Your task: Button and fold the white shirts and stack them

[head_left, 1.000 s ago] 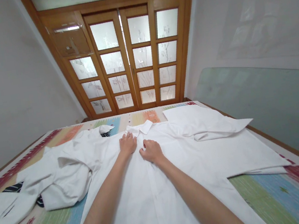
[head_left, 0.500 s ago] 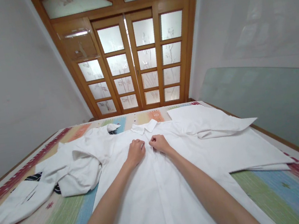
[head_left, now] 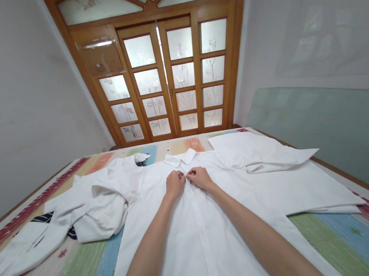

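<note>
A white collared shirt point(head_left: 203, 237) lies spread front side up, its collar point(head_left: 180, 158) pointing away from me. Just below the collar, my left hand point(head_left: 175, 183) pinches the shirt's front placket with curled fingers. Right beside it my right hand point(head_left: 200, 178) is closed on the same placket from the other side, the fingertips of both nearly meeting. Whether a button sits between the fingers is too small to see. The shirt's right-hand sleeve point(head_left: 318, 186) lies out flat over the patterned cloth.
A crumpled white garment point(head_left: 94, 208) with black striped parts lies at left, against the shirt. Another folded white garment point(head_left: 259, 149) rests at the upper right. A striped colourful cloth point(head_left: 85, 261) covers the surface. Beyond stand wooden glazed doors point(head_left: 167, 80); a pale green panel point(head_left: 326, 125) leans at right.
My left hand has moved right along the shirt to meet my right hand at the placket. The right hand has shifted only slightly. The view has tilted a little.
</note>
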Motion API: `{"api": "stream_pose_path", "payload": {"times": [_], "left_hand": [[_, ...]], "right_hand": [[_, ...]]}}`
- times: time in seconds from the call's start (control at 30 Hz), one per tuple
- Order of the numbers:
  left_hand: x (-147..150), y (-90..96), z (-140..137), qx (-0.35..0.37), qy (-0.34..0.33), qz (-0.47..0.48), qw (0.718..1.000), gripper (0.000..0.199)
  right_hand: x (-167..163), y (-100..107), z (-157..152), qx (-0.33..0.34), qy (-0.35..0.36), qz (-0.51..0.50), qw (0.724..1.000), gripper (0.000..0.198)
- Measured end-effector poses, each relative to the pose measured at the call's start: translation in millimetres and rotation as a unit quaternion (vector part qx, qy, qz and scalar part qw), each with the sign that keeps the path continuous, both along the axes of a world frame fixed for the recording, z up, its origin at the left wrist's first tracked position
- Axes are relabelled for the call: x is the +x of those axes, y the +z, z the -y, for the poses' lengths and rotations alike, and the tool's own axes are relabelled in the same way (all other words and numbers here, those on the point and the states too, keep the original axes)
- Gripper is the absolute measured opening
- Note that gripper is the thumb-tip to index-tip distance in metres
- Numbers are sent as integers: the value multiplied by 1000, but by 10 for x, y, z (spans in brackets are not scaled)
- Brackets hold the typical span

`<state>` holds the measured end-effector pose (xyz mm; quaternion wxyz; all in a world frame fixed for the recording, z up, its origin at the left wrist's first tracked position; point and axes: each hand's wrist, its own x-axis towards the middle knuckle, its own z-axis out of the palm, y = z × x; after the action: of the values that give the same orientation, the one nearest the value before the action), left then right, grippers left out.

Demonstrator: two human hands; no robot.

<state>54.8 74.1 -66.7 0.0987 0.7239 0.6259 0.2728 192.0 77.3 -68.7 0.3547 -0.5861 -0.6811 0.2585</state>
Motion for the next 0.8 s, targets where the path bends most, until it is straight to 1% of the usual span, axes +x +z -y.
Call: {"api": "stream_pose_path", "payload": {"times": [0.2,0.33,0.43,0.57,0.7,0.8], "left_hand": [[-38,-40,-93,-1,-19,69,997,15],[-48,-76,-105,1,-28,80,996,12],[-34,-100,-102,0,-17,66,998,11],[-29,-117,-105,-6,-12,54,998,11],[-47,-123,-135,-22,-21,58,998,11],[-53,-127,-161,-31,-20,65,997,12]], "right_hand": [[-64,-15,-40,45,-29,81,995,18],[-97,1,-50,51,-44,119,991,18],[-90,37,-87,19,-43,94,994,17],[-31,40,-185,-44,1,28,999,18],[23,-30,-257,-52,33,-27,998,18],[32,-40,-251,-57,43,-41,997,18]]}}
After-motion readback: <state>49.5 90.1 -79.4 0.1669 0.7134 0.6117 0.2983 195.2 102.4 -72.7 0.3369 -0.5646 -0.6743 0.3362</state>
